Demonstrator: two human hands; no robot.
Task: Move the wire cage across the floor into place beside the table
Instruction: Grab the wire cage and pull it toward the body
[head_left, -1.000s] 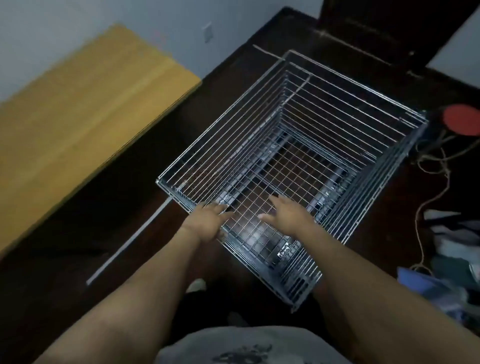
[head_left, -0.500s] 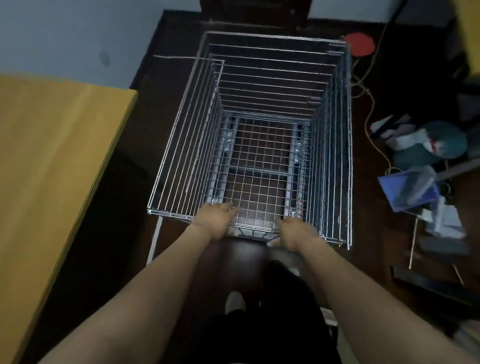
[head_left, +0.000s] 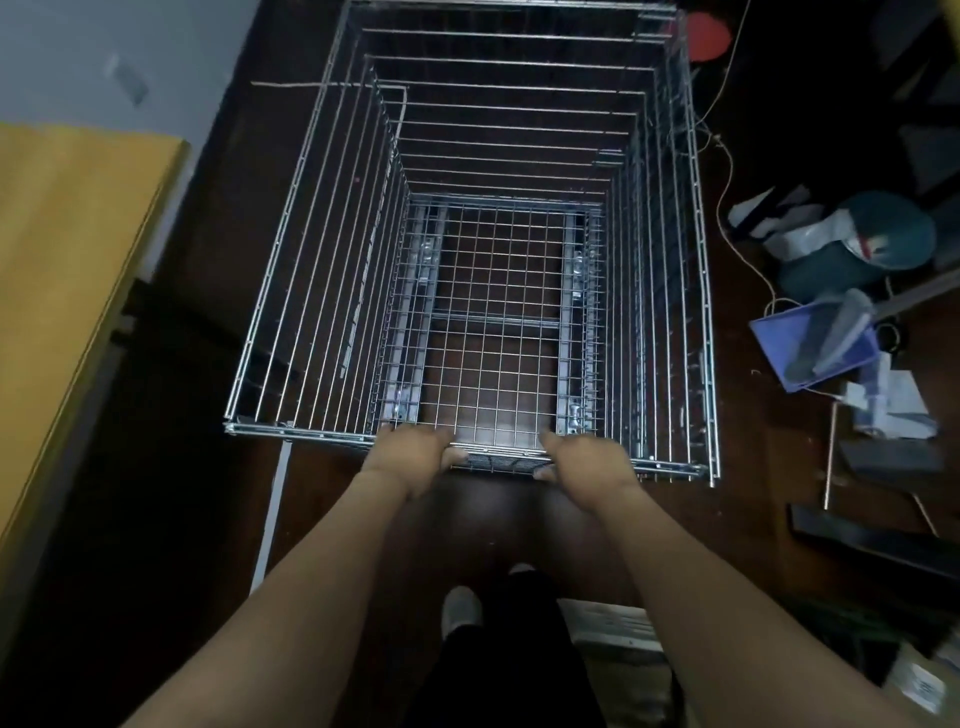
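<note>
A tall open-topped wire cage (head_left: 322, 249) of silver mesh stands upright on the dark floor, filling the middle of the view. My left hand (head_left: 410, 457) and my right hand (head_left: 587, 462) both grip the top wire of its near side, fingers curled over the rim, a short gap between them. The yellow wooden table (head_left: 67, 280) lies to the left, with a strip of dark floor between its edge and the cage's left wall.
A pile of clutter sits right of the cage: a blue tray (head_left: 810, 343), a teal round object (head_left: 883, 234), papers, a cord and a red disc (head_left: 706, 31). A white strip (head_left: 270, 519) lies on the floor at lower left. My feet stand just behind the cage.
The cage has turned from a diagonal to square-on in front of me and sits closer. My hands went from flat on the near side to gripping its top rim.
</note>
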